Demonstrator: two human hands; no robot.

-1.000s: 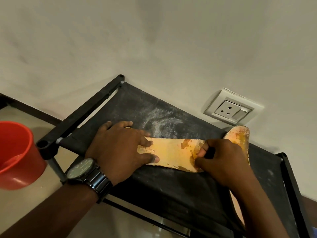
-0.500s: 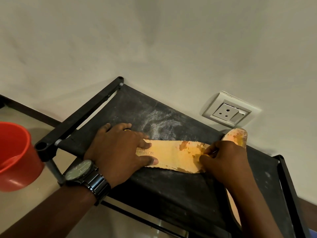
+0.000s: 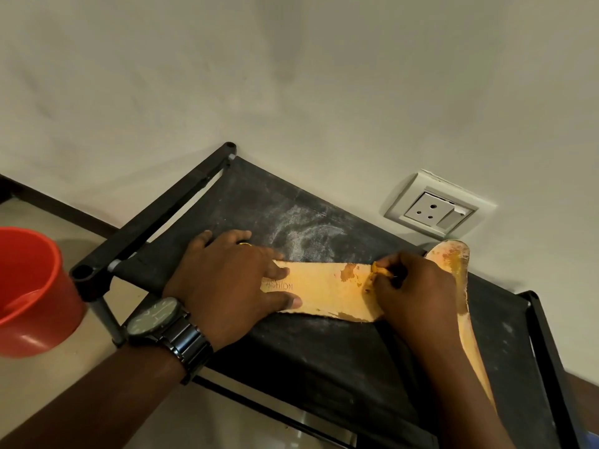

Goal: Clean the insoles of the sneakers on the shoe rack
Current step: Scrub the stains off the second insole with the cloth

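insole 1 (image 3: 324, 293), tan and stamped with the letters "ashion", lies flat across the middle of the dusty black fabric top of the shoe rack (image 3: 259, 202). its long axis runs from the left edge toward the right edge.

left hand (image 3: 227, 283): palm down, fingers straight and spread, pressing the left end of insole 1 onto the fabric. the thumb and forefinger lie on the insole. a ring (image 3: 245, 244) sits on 1 finger and a dark wristwatch (image 3: 155, 319) on the wrist.

right hand (image 3: 415, 286): fingers curled, tips pinching a small yellow scrap (image 3: 381, 270) at a worn, darker patch of insole 1. whether the scrap is attached to the insole cannot be told.

insole 2 (image 3: 453, 260), also tan and blotched, rests near the right edge. its rounded end is at the far edge and its length runs toward the near edge, partly hidden by the right forearm.

red bucket (image 3: 29, 286): on the floor beside the rack's near left corner. white wall socket (image 3: 434, 209): on the wall just above the far edge, near the end of insole 2.
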